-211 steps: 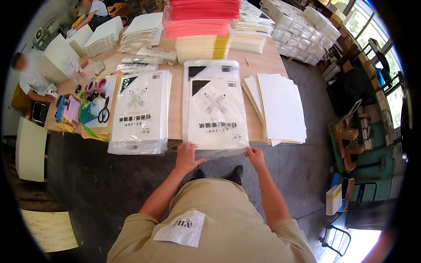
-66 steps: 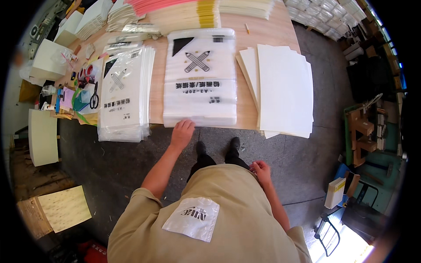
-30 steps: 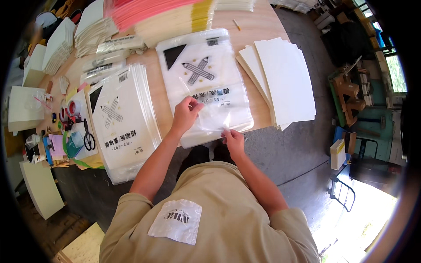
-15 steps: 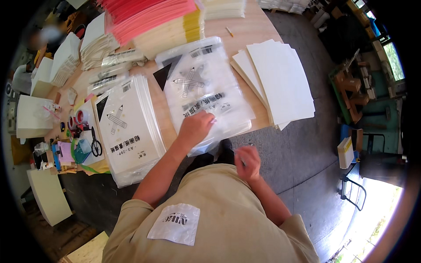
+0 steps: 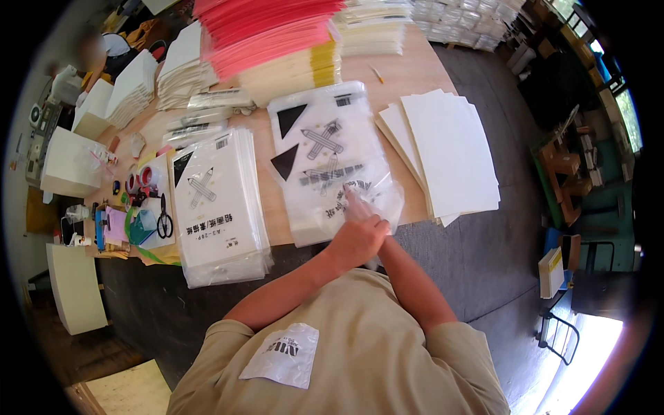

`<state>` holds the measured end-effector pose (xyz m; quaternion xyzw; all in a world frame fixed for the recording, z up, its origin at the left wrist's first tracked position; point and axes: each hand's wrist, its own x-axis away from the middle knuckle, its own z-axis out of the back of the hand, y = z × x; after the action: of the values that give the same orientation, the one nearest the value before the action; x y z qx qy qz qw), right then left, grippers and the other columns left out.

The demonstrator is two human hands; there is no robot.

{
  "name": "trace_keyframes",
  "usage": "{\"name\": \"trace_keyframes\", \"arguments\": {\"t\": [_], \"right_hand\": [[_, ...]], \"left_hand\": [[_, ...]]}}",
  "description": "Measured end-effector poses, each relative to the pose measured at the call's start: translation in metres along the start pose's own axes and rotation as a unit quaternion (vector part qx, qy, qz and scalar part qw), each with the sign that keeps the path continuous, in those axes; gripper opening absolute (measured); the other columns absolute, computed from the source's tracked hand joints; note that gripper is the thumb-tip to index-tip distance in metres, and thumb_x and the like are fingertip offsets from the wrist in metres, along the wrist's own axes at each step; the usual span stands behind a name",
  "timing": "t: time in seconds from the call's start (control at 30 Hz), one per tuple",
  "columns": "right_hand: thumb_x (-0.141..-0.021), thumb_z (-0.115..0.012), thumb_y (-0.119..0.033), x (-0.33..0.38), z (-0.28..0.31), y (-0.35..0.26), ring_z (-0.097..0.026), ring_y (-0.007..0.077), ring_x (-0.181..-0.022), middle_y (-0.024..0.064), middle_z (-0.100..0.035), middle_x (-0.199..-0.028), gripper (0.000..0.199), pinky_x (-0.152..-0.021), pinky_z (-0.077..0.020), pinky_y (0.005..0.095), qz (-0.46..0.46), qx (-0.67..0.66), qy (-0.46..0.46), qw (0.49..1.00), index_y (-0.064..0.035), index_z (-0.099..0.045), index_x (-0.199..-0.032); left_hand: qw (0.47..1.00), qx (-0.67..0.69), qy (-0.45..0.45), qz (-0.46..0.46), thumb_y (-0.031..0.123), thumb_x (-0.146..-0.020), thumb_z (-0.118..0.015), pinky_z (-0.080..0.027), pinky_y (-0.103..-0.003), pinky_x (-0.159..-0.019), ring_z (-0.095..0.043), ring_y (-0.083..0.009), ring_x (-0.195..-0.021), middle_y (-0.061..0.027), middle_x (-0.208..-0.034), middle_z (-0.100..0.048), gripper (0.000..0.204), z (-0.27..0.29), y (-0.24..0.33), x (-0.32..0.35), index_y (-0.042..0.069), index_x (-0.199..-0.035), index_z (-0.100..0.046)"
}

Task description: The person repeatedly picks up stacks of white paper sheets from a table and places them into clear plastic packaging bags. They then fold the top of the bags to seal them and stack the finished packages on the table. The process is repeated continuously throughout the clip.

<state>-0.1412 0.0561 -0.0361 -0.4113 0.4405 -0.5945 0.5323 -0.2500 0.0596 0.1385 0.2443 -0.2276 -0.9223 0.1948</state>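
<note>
At the near table edge, a clear printed bag point(image 5: 377, 197) was lifted off the top of the middle bag stack point(image 5: 325, 166), its corner pinched in the closed fingers of the left hand point(image 5: 360, 235). Right hand sat hidden beneath the left, grip impossible to tell. White card sheets point(image 5: 449, 152) lay at 3 o'clock, a second bag stack point(image 5: 218, 207) at 9 o'clock, scissors point(image 5: 164, 221) beyond it, pink and yellow paper piles point(image 5: 277, 41) at 12 o'clock.

A long wooden table point(image 5: 415, 69) stands on a dark grey floor point(image 5: 498, 256). Green chairs point(image 5: 588, 207) stand at the right, where sunlight falls through windows point(image 5: 622, 104).
</note>
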Motion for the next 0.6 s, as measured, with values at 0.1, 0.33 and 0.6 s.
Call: {"name": "trace_keyframes", "arguments": {"t": [0.1,0.33,0.6], "right_hand": [[-0.092,-0.053,-0.014,-0.015,0.003,0.027,-0.049,0.0271,-0.121,0.02,-0.05,-0.132,0.052,-0.101,-0.0412,0.0386,0.0,-0.083,0.036,0.996,-0.004,-0.042,-0.142],[-0.098,-0.05,-0.019,-0.03,0.024,0.069,-0.045,0.0219,-0.124,0.0135,-0.048,-0.133,0.054,-0.104,-0.0389,0.0345,0.007,-0.229,0.057,0.972,-0.0055,-0.034,-0.148],[-0.1,-0.049,-0.019,-0.052,0.044,0.042,-0.04,0.0216,-0.128,0.0126,-0.043,-0.138,0.055,-0.107,-0.0348,0.0348,0.02,-0.219,0.054,0.974,-0.0051,-0.03,-0.15]], "left_hand": [[1.0,-0.007,-0.004,-0.013,0.009,-0.082,-0.067,-0.053,-0.038,-0.053,-0.064,-0.0287,-0.065,-0.0092,-0.081,-0.062,0.011,0.005,0.013,-0.013,0.006,-0.09,-0.06],[0.997,-0.017,0.054,0.046,0.007,-0.082,-0.067,-0.052,-0.036,-0.052,-0.064,-0.0269,-0.063,-0.0075,-0.08,-0.06,0.011,0.025,0.011,-0.012,0.006,-0.089,-0.058],[0.997,0.02,0.058,-0.044,0.007,-0.083,-0.067,-0.051,-0.032,-0.05,-0.061,-0.0244,-0.057,-0.007,-0.074,-0.056,0.01,0.026,0.057,-0.021,0.004,-0.09,-0.061]]}}
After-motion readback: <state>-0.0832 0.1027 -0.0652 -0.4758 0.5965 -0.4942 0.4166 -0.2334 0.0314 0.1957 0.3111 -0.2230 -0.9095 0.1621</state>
